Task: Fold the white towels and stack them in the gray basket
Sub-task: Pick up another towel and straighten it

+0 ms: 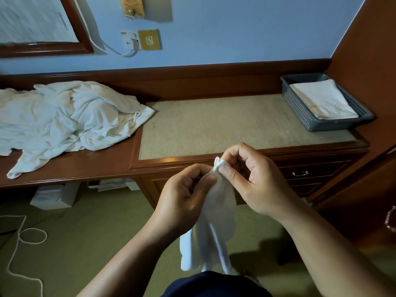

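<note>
A white towel hangs down in front of the desk, held at its top. My left hand and my right hand both pinch its upper corner between thumb and fingers, close together. On the left of the desk lies a heap of unfolded white towels. The gray basket stands at the desk's far right end, and a folded white towel lies flat inside it.
The wooden desk has a beige inset top between the heap and the basket. A wooden cabinet stands on the right. White boxes sit under the desk, and a white cord trails on the floor.
</note>
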A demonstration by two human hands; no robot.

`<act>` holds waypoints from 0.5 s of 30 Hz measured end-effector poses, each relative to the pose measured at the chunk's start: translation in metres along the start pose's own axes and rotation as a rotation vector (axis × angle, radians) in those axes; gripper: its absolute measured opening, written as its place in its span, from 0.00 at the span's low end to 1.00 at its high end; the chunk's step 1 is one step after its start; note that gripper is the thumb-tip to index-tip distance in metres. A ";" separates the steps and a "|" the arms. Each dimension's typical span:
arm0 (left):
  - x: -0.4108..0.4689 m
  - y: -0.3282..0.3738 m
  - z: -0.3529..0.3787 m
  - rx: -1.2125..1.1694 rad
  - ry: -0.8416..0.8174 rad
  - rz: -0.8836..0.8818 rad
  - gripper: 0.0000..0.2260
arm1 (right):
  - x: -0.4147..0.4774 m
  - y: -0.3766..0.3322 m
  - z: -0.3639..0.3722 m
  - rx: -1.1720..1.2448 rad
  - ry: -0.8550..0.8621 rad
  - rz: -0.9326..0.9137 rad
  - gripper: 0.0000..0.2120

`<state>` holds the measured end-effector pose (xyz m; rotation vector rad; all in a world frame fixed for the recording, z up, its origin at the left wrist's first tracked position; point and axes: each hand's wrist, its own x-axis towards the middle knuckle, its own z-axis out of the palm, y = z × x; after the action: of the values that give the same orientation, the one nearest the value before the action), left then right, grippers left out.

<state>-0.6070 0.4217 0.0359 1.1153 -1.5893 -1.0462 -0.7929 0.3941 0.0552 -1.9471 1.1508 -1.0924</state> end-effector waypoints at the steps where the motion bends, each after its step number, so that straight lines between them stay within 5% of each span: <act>1: 0.001 0.000 -0.001 0.050 0.001 0.011 0.05 | 0.001 -0.002 -0.005 -0.005 -0.036 -0.001 0.08; 4: 0.006 0.002 -0.001 0.147 -0.011 0.054 0.05 | 0.004 -0.003 -0.021 -0.171 -0.156 -0.100 0.18; 9: 0.015 0.009 0.004 0.228 -0.008 0.143 0.05 | 0.009 -0.007 -0.038 -0.395 -0.137 -0.225 0.06; 15: 0.019 0.004 0.011 0.277 -0.033 0.192 0.05 | 0.010 -0.002 -0.040 -0.510 -0.197 -0.210 0.03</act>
<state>-0.6216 0.4054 0.0413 1.1033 -1.8679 -0.7366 -0.8248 0.3817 0.0787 -2.5527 1.2184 -0.7250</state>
